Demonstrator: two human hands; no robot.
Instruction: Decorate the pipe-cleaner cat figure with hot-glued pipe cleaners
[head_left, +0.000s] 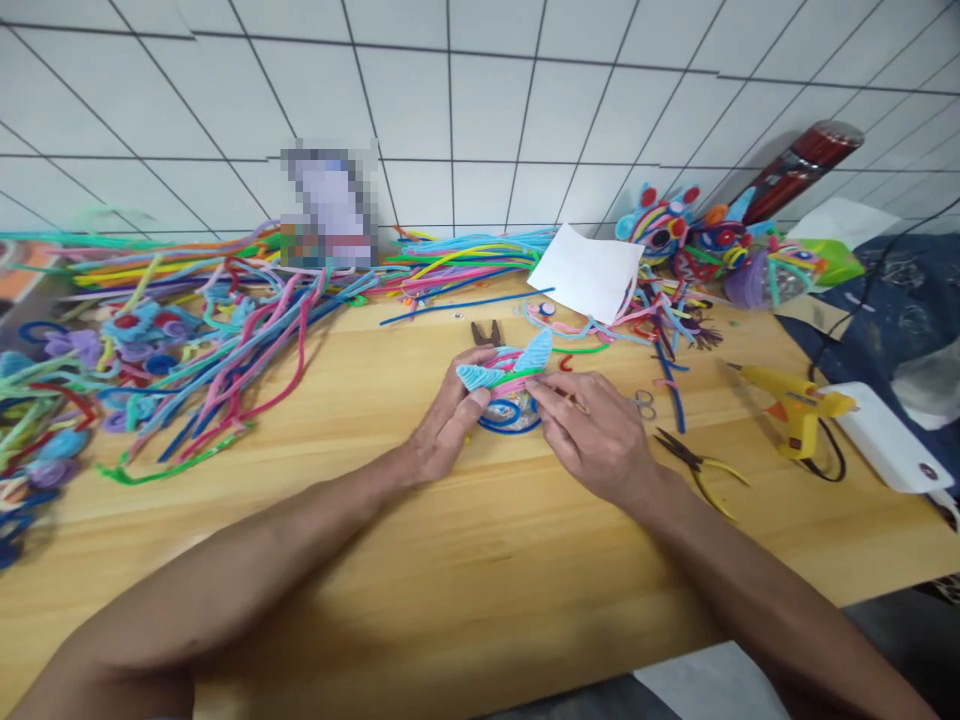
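Roughly from the left edge inward, a jumble of curled and looped pipe-cleaner pieces [142,340] lies on the wooden table [420,580], with loose pink, blue and green pipe cleaners [247,390] trailing off beside it. Behind these, long strands in many colors [180,265] run along the foot of the tiled wall [480,110], and a pixelated object [330,205] stands there too blurred to name. Next comes the left hand [444,415], fingers curled around the left side of a small fuzzy figure [510,384], thumb pressed on its front. That figure is held up between both hands near the middle of the table; it has two light blue pointed ears, green and pink bands and dark blue curls below. Just behind it rest dark-jawed pliers [486,333]. At its right side the right hand [600,432] has its fingers bunched together, tips against the pink band; I cannot tell whether they pinch a strand. Farther back lies a sheet of white paper [589,272], then a pair of scissors [643,404] just beyond the right hand, a group of colorful fuzzy heads [660,235] by the wall, yellow-handled pliers [705,470], a yellow glue gun [799,405] and a white box [889,440].
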